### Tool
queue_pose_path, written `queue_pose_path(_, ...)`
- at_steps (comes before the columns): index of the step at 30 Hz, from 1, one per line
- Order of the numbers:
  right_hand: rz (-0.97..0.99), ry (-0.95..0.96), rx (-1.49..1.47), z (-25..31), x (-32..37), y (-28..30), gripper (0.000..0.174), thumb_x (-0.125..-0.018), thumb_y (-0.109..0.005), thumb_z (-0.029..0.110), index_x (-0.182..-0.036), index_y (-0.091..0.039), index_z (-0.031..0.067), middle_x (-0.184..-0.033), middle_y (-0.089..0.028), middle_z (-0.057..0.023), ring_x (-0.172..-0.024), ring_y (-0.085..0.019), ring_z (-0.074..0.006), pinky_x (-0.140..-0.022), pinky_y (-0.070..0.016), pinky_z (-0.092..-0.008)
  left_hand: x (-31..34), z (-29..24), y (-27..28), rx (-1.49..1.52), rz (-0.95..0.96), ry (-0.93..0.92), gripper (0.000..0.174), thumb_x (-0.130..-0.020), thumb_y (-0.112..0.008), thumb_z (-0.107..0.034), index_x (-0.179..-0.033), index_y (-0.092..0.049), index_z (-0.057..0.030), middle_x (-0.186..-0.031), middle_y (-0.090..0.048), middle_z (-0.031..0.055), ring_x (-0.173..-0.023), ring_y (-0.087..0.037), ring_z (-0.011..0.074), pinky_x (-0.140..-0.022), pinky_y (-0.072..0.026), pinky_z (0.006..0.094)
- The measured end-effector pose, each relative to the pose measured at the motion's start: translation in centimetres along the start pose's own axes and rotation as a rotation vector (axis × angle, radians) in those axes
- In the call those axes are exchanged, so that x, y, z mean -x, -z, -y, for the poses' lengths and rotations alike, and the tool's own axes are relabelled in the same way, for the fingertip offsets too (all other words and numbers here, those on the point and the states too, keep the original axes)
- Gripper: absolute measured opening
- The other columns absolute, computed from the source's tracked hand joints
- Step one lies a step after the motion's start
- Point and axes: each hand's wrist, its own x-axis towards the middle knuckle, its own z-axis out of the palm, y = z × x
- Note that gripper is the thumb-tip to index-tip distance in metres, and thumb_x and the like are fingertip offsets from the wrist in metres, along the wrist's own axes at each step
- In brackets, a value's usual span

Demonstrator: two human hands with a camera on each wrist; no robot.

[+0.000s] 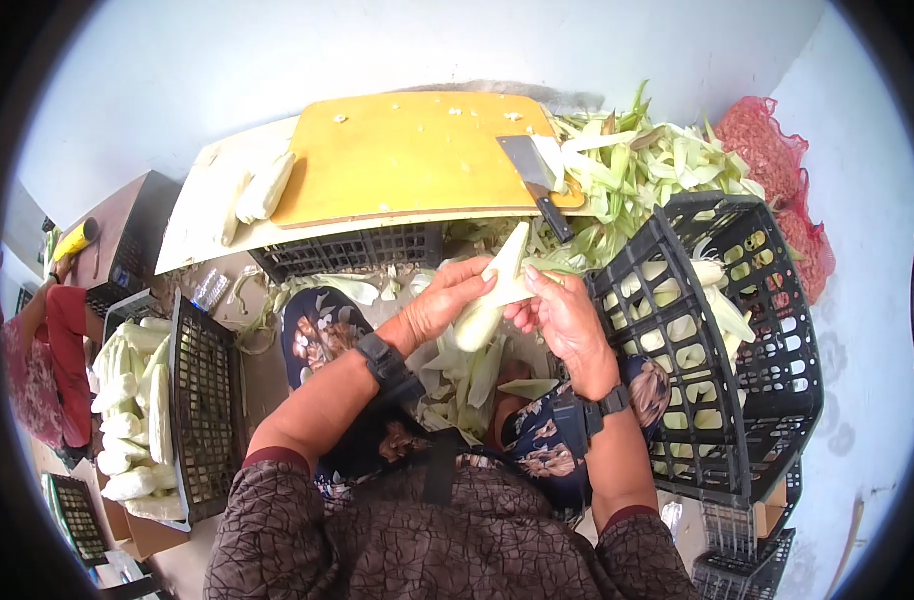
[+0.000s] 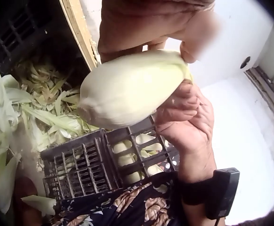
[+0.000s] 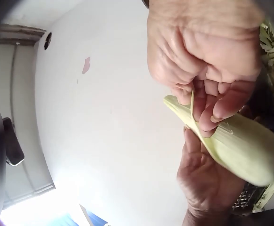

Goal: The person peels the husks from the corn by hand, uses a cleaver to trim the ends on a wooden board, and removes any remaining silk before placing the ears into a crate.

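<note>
The corn ear (image 1: pixel 497 290) is pointing its narrow end far-right between the hands, the left hand (image 1: pixel 447 300) gripping its left side, the right hand's (image 1: pixel 565 318) fingers pinching a husk leaf (image 3: pixel 192 106) at right.

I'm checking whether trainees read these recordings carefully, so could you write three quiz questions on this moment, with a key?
1. Multiple choice: at the corn ear, what does the right hand pinch?
A) a bottle cap
B) a husk leaf
C) a cloth

2. True or false: the knife lies with its blade on the yellow board and its handle reaching past the board's near edge.

3. Fill the gap: at the right of the head view, behind the black crate, stands a ____ mesh sack.

Key: 1. B; 2. True; 3. red
</note>
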Motion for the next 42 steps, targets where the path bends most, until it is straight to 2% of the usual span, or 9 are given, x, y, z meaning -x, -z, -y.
queue_pose_path(1,0.007,-0.008,0.003,-0.1,0.0,-0.1,0.031,-0.089,-0.049,0.027,-0.086,-0.06,-0.0017,-0.065,-0.061,-0.0096,-0.049,-0.054,-0.0109,-0.044,-0.0433,-0.0206,0.0,0.2,-0.1,-0.026,-0.035,-0.013,0.036,-0.09,-0.044,-0.025,-0.115,-0.049,-0.0003,-0.098,-0.057,0.0046,-0.092,-0.051,0.0115,-0.085,-0.0389,0.0269)
queue_pose_path(10,-0.006,0.052,0.134,-0.9,0.1,-0.9,0.028,-0.089,-0.049,0.023,-0.09,-0.058,-0.0039,-0.07,-0.062,-0.0098,-0.055,-0.056,-0.0099,-0.049,-0.0434,-0.0192,-0.5,1.3,0.2,-0.32,-0.137,-0.034,0.038,-0.091,-0.046,-0.029,-0.118,-0.048,-0.0017,-0.1,-0.056,0.0028,-0.094,-0.048,0.0105,-0.087,-0.0369,0.0266)
queue_pose_path(18,-0.005,0.073,0.154,-1.3,0.0,-1.3,0.025,-0.088,-0.049,0.02,-0.087,-0.059,-0.0031,-0.071,-0.063,-0.0092,-0.055,-0.055,-0.0092,-0.049,-0.0425,-0.0195,-0.8,2.3,1.3,-0.173,-0.134,-0.023,0.033,-0.09,-0.048,-0.025,-0.111,-0.049,0.0,-0.098,-0.057,0.0063,-0.09,-0.051,0.0123,-0.083,-0.0406,0.028)
queue_pose_path(24,-0.001,0.092,0.216,-0.4,0.7,-1.3,0.026,-0.087,-0.05,0.017,-0.09,-0.059,-0.0069,-0.071,-0.063,-0.0123,-0.055,-0.055,-0.0112,-0.049,-0.0429,-0.0204,-1.8,0.1,3.5,0.054,-0.496,-0.115,0.032,-0.092,-0.041,-0.028,-0.101,-0.051,0.0011,-0.094,-0.06,0.015,-0.087,-0.058,0.0215,-0.081,-0.0462,0.0347)
queue_pose_path(28,-0.112,0.206,0.12,1.1,1.4,-0.2,0.023,-0.086,-0.05,0.015,-0.09,-0.059,-0.0061,-0.068,-0.062,-0.0123,-0.051,-0.054,-0.0114,-0.047,-0.0416,-0.02,-2.2,-1.5,6.2,0.415,-0.789,-0.175,0.04,-0.095,-0.032,-0.032,-0.11,-0.043,0.0025,-0.097,-0.058,0.0179,-0.091,-0.056,0.0274,-0.084,-0.0453,0.0409)
queue_pose_path(32,-0.265,0.348,-0.292,2.7,2.0,2.7,0.018,-0.082,-0.053,0.016,-0.083,-0.057,-0.0019,-0.063,-0.06,-0.0089,-0.051,-0.054,-0.012,-0.047,-0.0417,-0.0204,-2.0,-2.6,8.6,0.593,-1.072,-0.406,0.043,-0.095,-0.028,-0.035,-0.122,-0.032,-0.0016,-0.119,-0.045,0.0188,-0.104,-0.05,0.0296,-0.092,-0.0402,0.0472)
queue_pose_path(34,-0.338,0.307,-0.426,3.0,2.1,3.9,0.014,-0.08,-0.053,0.014,-0.079,-0.057,0.0006,-0.062,-0.059,-0.0081,-0.053,-0.054,-0.0123,-0.046,-0.0398,-0.0203,-1.8,-3.0,8.6,0.621,-1.083,-0.46,0.043,-0.095,-0.03,-0.036,-0.122,-0.034,-0.0029,-0.12,-0.044,0.0147,-0.108,-0.046,0.0298,-0.092,-0.0371,0.0476)
queue_pose_path(37,-0.368,0.248,-0.337,2.8,1.9,3.7,0.016,-0.08,-0.053,0.014,-0.079,-0.058,-0.001,-0.061,-0.059,-0.009,-0.049,-0.053,-0.0129,-0.045,-0.0402,-0.0209,-1.7,-2.9,7.9,0.641,-1.0,-0.403,0.046,-0.095,-0.024,-0.038,-0.124,-0.03,-0.0023,-0.123,-0.042,0.0194,-0.109,-0.047,0.0334,-0.095,-0.0359,0.0509)
queue_pose_path(42,-0.178,0.126,0.202,1.6,1.5,0.7,0.02,-0.082,-0.05,0.012,-0.08,-0.06,-0.0049,-0.062,-0.061,-0.0108,-0.045,-0.052,-0.0106,-0.041,-0.0403,-0.0204,-2.0,-2.5,6.8,0.824,-0.886,-0.347,0.051,-0.094,-0.022,-0.041,-0.12,-0.033,0.001,-0.117,-0.045,0.0233,-0.109,-0.046,0.0375,-0.097,-0.0348,0.0512)
